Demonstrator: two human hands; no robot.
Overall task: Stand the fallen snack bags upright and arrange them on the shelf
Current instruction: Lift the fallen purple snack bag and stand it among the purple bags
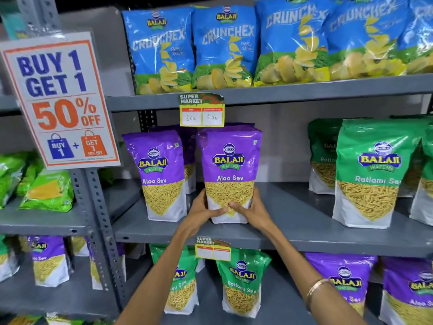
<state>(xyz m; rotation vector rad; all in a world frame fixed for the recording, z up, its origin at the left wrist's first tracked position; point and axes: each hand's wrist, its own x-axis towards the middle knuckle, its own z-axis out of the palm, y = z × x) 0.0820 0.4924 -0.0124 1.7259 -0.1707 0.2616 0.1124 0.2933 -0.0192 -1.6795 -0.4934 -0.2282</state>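
Observation:
A purple Aloo Sev bag [230, 165] stands upright near the front edge of the middle grey shelf [304, 233]. My left hand [201, 211] grips its lower left side and my right hand [248, 211] grips its lower right side, fingers wrapped across the white bottom. A second purple Aloo Sev bag [161, 174] stands upright just to its left, with another purple bag [188, 146] partly hidden behind the two.
Green Ratlami Sev bags [375, 172] stand at the right of the same shelf. Blue Crunchex bags [225, 45] fill the shelf above. A price tag [202, 110] hangs over the held bag. A "Buy 1 Get 1" sign [58, 102] sticks out at left.

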